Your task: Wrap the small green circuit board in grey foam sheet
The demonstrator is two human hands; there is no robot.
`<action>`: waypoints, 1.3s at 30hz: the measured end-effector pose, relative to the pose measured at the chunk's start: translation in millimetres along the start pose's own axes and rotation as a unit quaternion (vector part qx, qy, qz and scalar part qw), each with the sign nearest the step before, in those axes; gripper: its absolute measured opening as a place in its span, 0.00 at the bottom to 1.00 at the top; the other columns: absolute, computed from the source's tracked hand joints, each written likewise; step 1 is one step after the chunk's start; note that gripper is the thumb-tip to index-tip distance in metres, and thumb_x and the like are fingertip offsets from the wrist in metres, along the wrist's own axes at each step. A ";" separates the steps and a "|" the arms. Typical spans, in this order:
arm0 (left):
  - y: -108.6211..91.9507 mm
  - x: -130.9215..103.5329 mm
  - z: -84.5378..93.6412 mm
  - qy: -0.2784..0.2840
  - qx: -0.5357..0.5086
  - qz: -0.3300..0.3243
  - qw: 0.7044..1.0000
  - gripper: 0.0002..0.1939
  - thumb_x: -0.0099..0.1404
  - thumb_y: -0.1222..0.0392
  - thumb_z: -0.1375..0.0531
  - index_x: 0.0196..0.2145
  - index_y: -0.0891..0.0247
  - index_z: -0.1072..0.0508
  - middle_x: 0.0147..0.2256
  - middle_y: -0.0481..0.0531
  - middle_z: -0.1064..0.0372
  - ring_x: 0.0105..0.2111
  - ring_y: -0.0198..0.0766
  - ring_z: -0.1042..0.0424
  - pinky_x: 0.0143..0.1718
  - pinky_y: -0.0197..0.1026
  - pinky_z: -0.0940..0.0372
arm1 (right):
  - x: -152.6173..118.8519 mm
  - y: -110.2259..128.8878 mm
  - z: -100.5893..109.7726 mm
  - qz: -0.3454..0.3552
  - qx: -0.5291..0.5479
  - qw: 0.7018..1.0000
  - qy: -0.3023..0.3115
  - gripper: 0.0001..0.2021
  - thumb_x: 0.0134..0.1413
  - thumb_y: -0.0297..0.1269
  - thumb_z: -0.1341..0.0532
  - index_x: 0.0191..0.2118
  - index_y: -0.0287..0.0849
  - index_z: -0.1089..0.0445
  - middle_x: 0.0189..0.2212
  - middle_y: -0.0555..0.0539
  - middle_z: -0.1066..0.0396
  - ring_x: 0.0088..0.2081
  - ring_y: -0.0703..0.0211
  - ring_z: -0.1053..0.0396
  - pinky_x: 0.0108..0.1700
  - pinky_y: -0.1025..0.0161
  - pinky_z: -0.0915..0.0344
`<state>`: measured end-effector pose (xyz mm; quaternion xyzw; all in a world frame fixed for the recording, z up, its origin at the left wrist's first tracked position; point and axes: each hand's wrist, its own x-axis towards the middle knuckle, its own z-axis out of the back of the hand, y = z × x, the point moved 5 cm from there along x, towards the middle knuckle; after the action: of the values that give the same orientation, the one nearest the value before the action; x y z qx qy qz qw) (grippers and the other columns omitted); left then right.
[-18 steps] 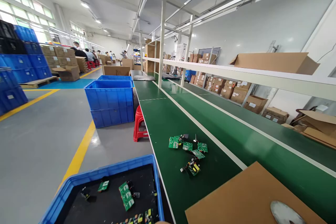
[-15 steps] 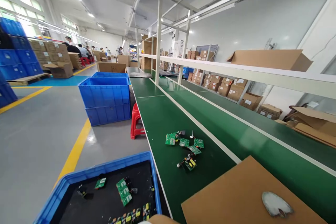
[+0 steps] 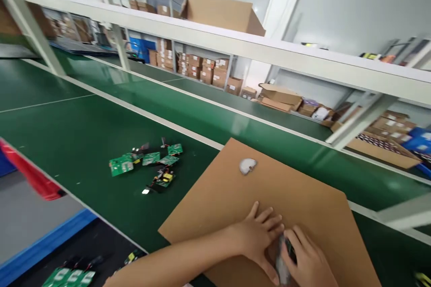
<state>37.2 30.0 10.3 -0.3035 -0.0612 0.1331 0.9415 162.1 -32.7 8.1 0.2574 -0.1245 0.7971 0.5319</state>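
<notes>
Since the earlier frame, the head camera has swung right and down: the far aisle and stacked blue crates are gone from view, and both hands, absent before, now sit on the flat brown cardboard sheet [image 3: 289, 197] lying on the green bench mat [image 3: 67, 134].

Left hand [image 3: 259, 233] rests palm-down on the sheet, fingers spread apart, thumb side touching a small dark, blurred object [image 3: 284, 258]. Right hand [image 3: 310, 262] curls over that object from the right, fingers closed on it; too smeared to tell what it is. It sits on the near part of the sheet, between the two hands.

Loose green circuit boards [image 3: 148, 163] lie on the mat, well apart to the left. A grey scuffed patch [image 3: 248, 165] marks the cardboard beyond the hands. Blue plastic crate [image 3: 43, 246] with more boards sits lower left, below the bench edge.

Judgement: the work looks like two-handed handling of a small part. It goes best with the left hand pinning the sheet flat and the right keeping a firm, low hold.
</notes>
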 end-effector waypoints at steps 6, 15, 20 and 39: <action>7.2 5.4 0.8 0.026 0.019 0.004 0.999 0.50 0.54 0.29 0.53 0.64 0.64 0.62 0.64 0.59 0.69 0.64 0.54 0.73 0.57 0.66 0.80 | 10.9 23.1 -1.5 0.040 -0.012 0.997 0.064 0.06 0.49 0.29 0.52 0.31 0.43 0.41 0.28 0.46 0.38 0.28 0.58 0.36 0.26 0.66 0.40; 9.9 15.1 3.3 0.073 0.070 0.041 0.994 0.52 0.52 0.28 0.53 0.64 0.60 0.65 0.64 0.56 0.72 0.63 0.54 0.75 0.58 0.65 0.78 | 18.2 10.6 -0.7 -0.047 -0.001 0.994 0.098 0.04 0.46 0.30 0.49 0.31 0.43 0.41 0.31 0.46 0.38 0.31 0.57 0.37 0.29 0.63 0.41; 7.8 16.9 7.8 0.097 0.088 0.066 0.989 0.52 0.52 0.28 0.53 0.63 0.60 0.66 0.64 0.54 0.76 0.63 0.54 0.76 0.58 0.64 0.78 | 27.5 -1.3 1.0 -0.077 -0.042 0.990 0.108 0.06 0.48 0.30 0.50 0.34 0.42 0.39 0.32 0.45 0.37 0.32 0.56 0.37 0.29 0.63 0.41; 8.0 22.2 7.5 0.098 0.122 0.077 0.985 0.51 0.51 0.29 0.50 0.63 0.60 0.63 0.64 0.55 0.73 0.63 0.55 0.74 0.59 0.64 0.74 | 28.6 11.1 0.7 -0.007 -0.045 0.989 0.137 0.05 0.47 0.34 0.48 0.32 0.43 0.39 0.32 0.45 0.37 0.35 0.54 0.38 0.32 0.62 0.39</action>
<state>55.3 46.9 12.4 -0.2017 0.0715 0.1816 0.9598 143.6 -15.1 25.0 0.1220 -0.0845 0.8145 0.5609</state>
